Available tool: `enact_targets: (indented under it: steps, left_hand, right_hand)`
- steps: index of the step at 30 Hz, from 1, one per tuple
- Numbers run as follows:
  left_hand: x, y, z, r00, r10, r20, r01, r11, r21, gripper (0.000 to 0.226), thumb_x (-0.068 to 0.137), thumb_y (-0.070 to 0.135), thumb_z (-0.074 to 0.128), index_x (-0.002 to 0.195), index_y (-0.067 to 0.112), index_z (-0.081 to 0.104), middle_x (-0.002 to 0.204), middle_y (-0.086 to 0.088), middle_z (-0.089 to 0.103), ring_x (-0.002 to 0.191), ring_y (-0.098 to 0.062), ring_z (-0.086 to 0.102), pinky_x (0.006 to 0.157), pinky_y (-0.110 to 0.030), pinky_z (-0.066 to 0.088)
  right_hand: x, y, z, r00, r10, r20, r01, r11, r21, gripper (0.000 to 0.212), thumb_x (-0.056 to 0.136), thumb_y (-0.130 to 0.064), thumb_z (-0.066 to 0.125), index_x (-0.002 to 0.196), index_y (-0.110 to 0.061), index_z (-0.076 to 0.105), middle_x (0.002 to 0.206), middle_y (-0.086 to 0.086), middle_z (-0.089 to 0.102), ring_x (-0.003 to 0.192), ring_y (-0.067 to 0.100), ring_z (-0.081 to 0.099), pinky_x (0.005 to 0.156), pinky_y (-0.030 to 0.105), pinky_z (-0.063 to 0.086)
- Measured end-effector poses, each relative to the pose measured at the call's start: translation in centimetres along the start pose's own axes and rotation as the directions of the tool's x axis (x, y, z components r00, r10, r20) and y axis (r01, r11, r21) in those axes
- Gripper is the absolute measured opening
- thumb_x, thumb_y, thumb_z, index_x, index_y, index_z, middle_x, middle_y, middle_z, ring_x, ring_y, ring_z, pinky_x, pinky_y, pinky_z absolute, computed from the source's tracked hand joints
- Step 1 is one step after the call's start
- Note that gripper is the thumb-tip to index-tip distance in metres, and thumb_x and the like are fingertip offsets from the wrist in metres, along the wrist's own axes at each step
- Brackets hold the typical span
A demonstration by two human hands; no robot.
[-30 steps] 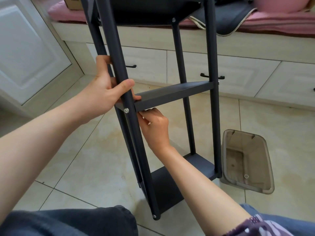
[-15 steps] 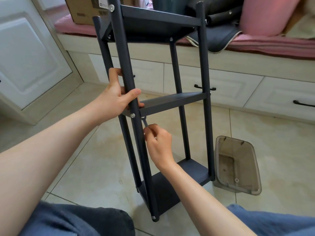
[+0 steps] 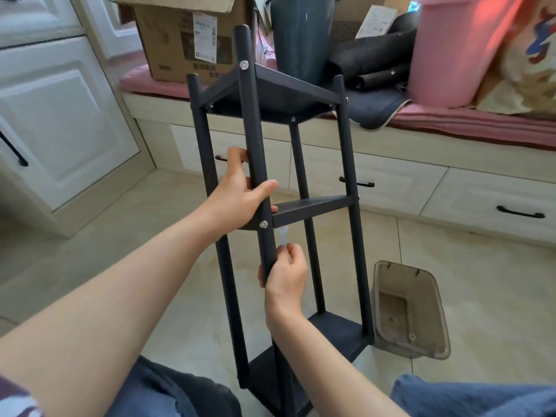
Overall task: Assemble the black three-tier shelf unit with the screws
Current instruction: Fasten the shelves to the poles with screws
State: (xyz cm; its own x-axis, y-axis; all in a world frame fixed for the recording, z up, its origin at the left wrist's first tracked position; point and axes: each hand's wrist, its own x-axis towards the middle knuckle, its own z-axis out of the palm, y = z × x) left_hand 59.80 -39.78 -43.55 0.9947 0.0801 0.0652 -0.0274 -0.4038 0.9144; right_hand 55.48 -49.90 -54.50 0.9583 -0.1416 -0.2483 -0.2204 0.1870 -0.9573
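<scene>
My left hand (image 3: 237,195) grips the front post of the shelf unit (image 3: 279,206), which stands on the floor between my knees. My right hand (image 3: 285,276) pinches a small wrench (image 3: 282,236) under the middle tier's screw (image 3: 264,224). The wrench may slip off, because my hold is thin.

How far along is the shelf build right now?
Done: all three tiers sit between the four posts of the shelf unit, with screws visible at the top tier and middle tier. In hand: the left hand grips the front post while the right hand pinches a small wrench just under the middle tier. Left: tightening there; the other joints cannot be judged.
</scene>
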Motion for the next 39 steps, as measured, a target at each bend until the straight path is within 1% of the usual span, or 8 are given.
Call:
enact_targets:
  steps: [5, 9, 14, 20, 27, 32, 36, 39]
  left_hand:
    - [-0.4, 1.0, 0.5, 0.994, 0.056, -0.097, -0.052, 0.997, 0.049, 0.041, 0.099, 0.029, 0.061, 0.118, 0.029, 0.024, 0.108, -0.008, 0.061, 0.074, -0.016, 0.075, 0.061, -0.024, 0.061]
    - [-0.5, 1.5, 1.2, 0.983, 0.111, -0.147, -0.092, 0.988, 0.127, 0.044, 0.098, 0.032, 0.063, 0.117, 0.03, 0.024, 0.104, -0.007, 0.062, 0.081, -0.026, 0.074, 0.072, -0.044, 0.063]
    - [-0.1, 1.5, 1.3, 0.984, 0.133, -0.118, -0.122, 0.988, 0.094, 0.045, 0.098, 0.03, 0.063, 0.123, 0.03, 0.025, 0.104, -0.009, 0.062, 0.086, -0.025, 0.072, 0.076, -0.045, 0.063]
    - [0.4, 0.8, 0.0, 0.982, 0.186, -0.016, -0.179, 0.964, 0.195, 0.04, 0.098, 0.029, 0.062, 0.133, 0.029, 0.043, 0.095, 0.005, 0.07, 0.086, -0.005, 0.068, 0.072, -0.008, 0.051]
    - [0.9, 0.2, -2.2, 0.813, 0.421, -0.403, -0.259, 0.881, 0.396, 0.009, 0.092, 0.009, 0.068, 0.099, 0.011, 0.062, 0.083, 0.004, 0.063, 0.077, -0.006, 0.06, 0.072, -0.019, 0.051]
    - [1.7, -1.0, -3.5, 0.788, 0.152, -0.597, -0.042, 0.98, 0.193, 0.033, 0.087, 0.02, 0.075, 0.1, 0.017, 0.045, 0.083, 0.008, 0.049, 0.071, -0.004, 0.048, 0.06, -0.01, 0.038]
    - [2.3, -2.7, -2.6, 0.944, -0.197, -0.263, 0.19, 0.98, -0.052, 0.034, 0.091, 0.033, 0.073, 0.113, 0.02, 0.051, 0.1, 0.011, 0.059, 0.089, -0.003, 0.056, 0.078, -0.021, 0.045]
    - [2.5, -3.8, -2.2, 0.968, -0.233, -0.095, 0.223, 0.969, -0.104, 0.021, 0.097, 0.028, 0.065, 0.11, 0.011, 0.066, 0.11, -0.003, 0.069, 0.106, -0.02, 0.063, 0.103, -0.04, 0.048]
  right_hand:
    - [0.4, -0.9, -0.4, 0.999, -0.042, 0.0, 0.042, 0.999, 0.031, 0.03, 0.103, -0.019, 0.039, 0.075, -0.011, 0.043, 0.065, 0.0, 0.044, 0.06, 0.021, 0.047, 0.045, 0.024, 0.041]
    - [1.1, -1.4, -0.9, 0.998, -0.07, -0.005, 0.07, 0.996, 0.054, 0.031, 0.102, -0.014, 0.038, 0.072, -0.011, 0.04, 0.054, -0.009, 0.04, 0.058, 0.026, 0.044, 0.038, 0.022, 0.035]
    - [2.1, -2.0, -1.4, 0.994, -0.111, 0.004, 0.111, 0.993, 0.03, 0.029, 0.102, -0.012, 0.037, 0.074, -0.008, 0.042, 0.066, 0.007, 0.04, 0.062, 0.03, 0.044, 0.037, 0.02, 0.034]
    - [4.1, -3.1, -3.2, 0.99, -0.136, 0.021, 0.136, 0.991, -0.003, 0.026, 0.102, -0.014, 0.038, 0.078, -0.004, 0.044, 0.075, 0.016, 0.044, 0.062, 0.028, 0.048, 0.04, 0.022, 0.04]
    - [6.1, -3.9, -5.2, 0.993, -0.109, 0.042, 0.107, 0.993, 0.055, 0.026, 0.101, -0.01, 0.039, 0.075, -0.009, 0.044, 0.07, 0.01, 0.041, 0.06, 0.026, 0.044, 0.04, 0.022, 0.038]
    - [6.9, -4.2, -5.8, 0.992, -0.118, 0.044, 0.115, 0.992, 0.059, 0.026, 0.1, -0.008, 0.039, 0.074, -0.009, 0.042, 0.067, 0.008, 0.038, 0.048, 0.022, 0.044, 0.038, 0.022, 0.034]
    - [7.2, -4.0, -6.3, 0.991, -0.128, 0.041, 0.126, 0.991, 0.049, 0.025, 0.101, -0.011, 0.038, 0.077, -0.009, 0.043, 0.069, 0.009, 0.039, 0.046, 0.02, 0.047, 0.038, 0.022, 0.035]
    - [7.1, -3.7, -6.4, 0.99, -0.13, 0.047, 0.129, 0.991, 0.037, 0.025, 0.102, -0.014, 0.039, 0.078, -0.01, 0.046, 0.07, 0.007, 0.042, 0.053, 0.023, 0.048, 0.039, 0.022, 0.037]
